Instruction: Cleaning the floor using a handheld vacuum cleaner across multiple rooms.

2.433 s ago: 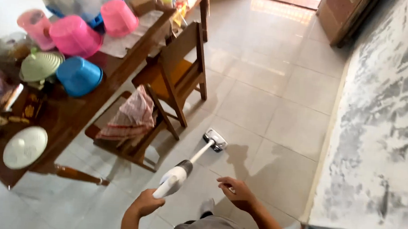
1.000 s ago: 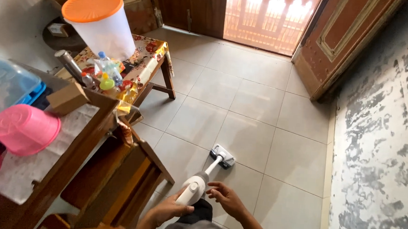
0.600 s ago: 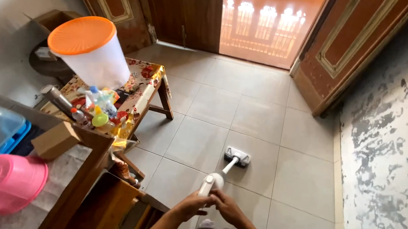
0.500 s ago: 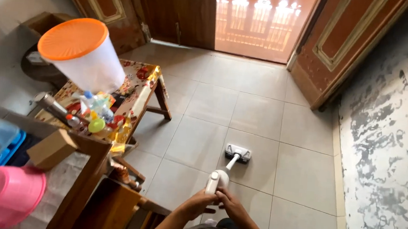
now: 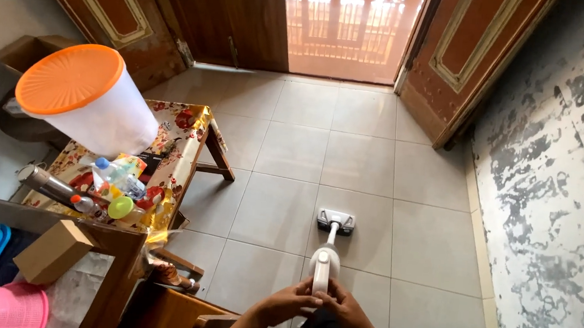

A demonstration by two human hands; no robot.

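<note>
A white stick vacuum cleaner (image 5: 324, 264) stands in front of me, its floor head (image 5: 335, 221) resting on the grey tiled floor (image 5: 362, 156). My left hand (image 5: 286, 304) and my right hand (image 5: 343, 309) are both wrapped around the vacuum's handle at the bottom of the view, touching each other. The wand slopes up from the floor head toward my hands.
A small table (image 5: 182, 150) with a flowered cloth stands at the left, bearing a white bucket with an orange lid (image 5: 85, 99) and several bottles. A wooden chair (image 5: 176, 311) is close by my left arm. Open wooden doors (image 5: 452, 65) lie ahead, a stained wall (image 5: 562, 178) on the right.
I have walked forward past the long table and chairs toward the doorway. My right hand, free before, has joined the left on the vacuum handle, and the floor head has slid ahead.
</note>
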